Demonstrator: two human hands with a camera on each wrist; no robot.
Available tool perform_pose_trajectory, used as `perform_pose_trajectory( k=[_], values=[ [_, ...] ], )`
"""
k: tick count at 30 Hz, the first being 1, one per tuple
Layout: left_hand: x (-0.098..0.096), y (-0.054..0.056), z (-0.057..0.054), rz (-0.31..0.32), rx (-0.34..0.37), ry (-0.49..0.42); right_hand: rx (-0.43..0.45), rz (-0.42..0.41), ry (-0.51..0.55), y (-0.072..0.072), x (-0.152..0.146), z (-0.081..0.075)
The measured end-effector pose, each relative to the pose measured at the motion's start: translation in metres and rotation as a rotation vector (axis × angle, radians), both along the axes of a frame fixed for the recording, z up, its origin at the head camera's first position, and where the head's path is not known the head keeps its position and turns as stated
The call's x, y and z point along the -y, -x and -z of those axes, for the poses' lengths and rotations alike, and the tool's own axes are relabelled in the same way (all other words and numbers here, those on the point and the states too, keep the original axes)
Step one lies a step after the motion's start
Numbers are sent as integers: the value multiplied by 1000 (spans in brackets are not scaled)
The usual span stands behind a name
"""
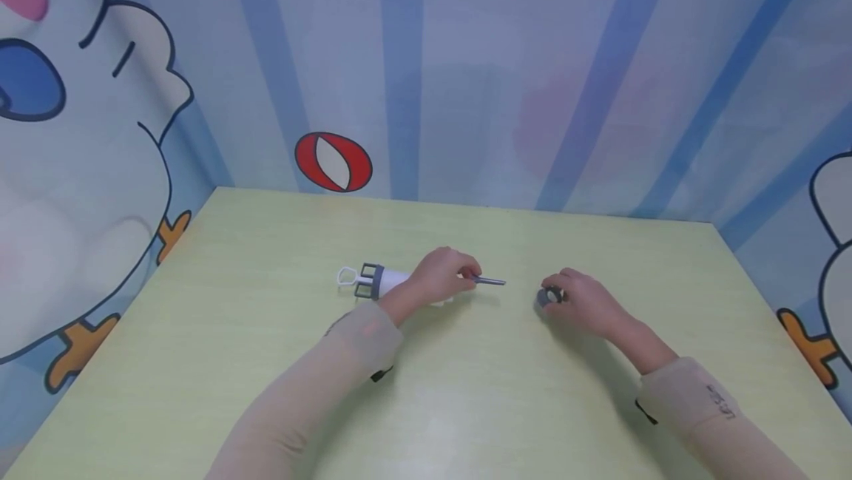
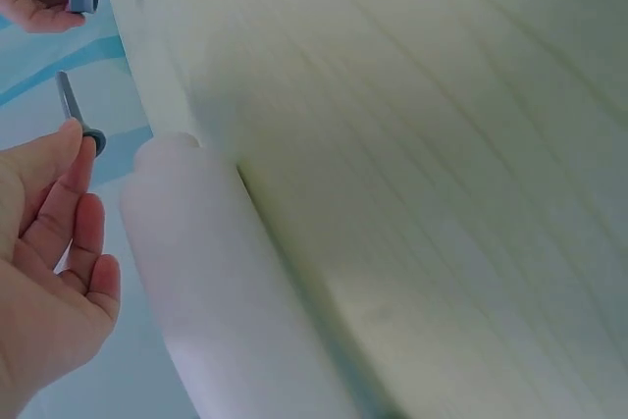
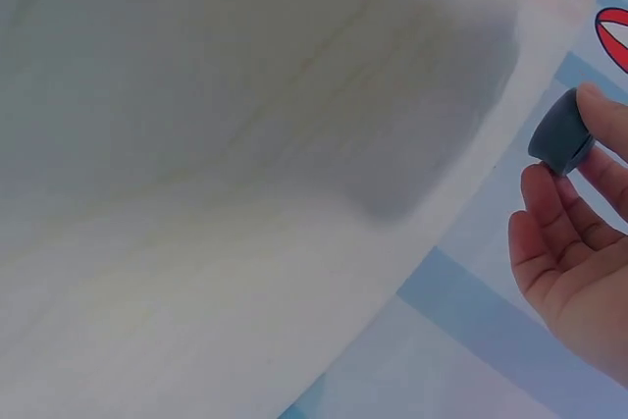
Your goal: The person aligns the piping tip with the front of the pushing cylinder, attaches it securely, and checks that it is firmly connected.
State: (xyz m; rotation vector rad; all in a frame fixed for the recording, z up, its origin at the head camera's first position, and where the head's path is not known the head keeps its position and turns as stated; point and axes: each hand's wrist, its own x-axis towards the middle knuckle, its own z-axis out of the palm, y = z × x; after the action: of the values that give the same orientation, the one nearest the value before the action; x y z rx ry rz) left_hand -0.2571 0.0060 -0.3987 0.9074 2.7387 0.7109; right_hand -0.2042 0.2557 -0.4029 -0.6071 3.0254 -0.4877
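Observation:
My left hand [image 1: 439,274] pinches a thin grey nozzle [image 1: 491,282] by its wider round base between thumb and fingertips, and its tube points right. Beneath that hand lies a white syringe-like barrel [image 1: 394,280] with a grey collar and a white loop handle [image 1: 347,276] at its left end; the hand hides part of it. In the left wrist view the smooth white barrel [image 2: 221,262] is close beside the hand. To the right, my right hand [image 1: 589,304] grips a short grey ring-shaped cap [image 3: 561,134] between thumb and fingers. A gap separates nozzle and cap.
Both hands are over a pale yellow-green table [image 1: 466,406]. Behind it rises a blue striped backdrop [image 1: 459,95] with a red and white ball print [image 1: 333,162]. Cartoon-printed panels [image 1: 80,206] stand along the sides.

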Motion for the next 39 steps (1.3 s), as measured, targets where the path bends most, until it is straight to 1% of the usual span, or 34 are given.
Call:
perform_pose_trajectory(
  k=[5,9,15,19,25,31,35,39],
  values=[
    [2,-1,0,-16,30,-16,-22,-3,67,1,0,-2],
    [2,-3,0,-20,36,-26,-40,-5,151,0,2,-4],
    [0,-6,0,-17,33,-46,-3,31,303,-1,8,-6],
    [-2,-8,-2,-7,24,-60,28,55,371,-2,14,-9],
    [-4,-11,-5,5,27,-82,73,81,427,-4,21,-12],
    [-7,-15,-8,5,11,-71,80,56,481,-6,27,-9],
    [-9,-17,-7,33,-7,-81,72,33,501,-7,31,-7],
    [-11,-20,-10,61,-19,-88,69,25,508,-9,34,-6]
  ],
)
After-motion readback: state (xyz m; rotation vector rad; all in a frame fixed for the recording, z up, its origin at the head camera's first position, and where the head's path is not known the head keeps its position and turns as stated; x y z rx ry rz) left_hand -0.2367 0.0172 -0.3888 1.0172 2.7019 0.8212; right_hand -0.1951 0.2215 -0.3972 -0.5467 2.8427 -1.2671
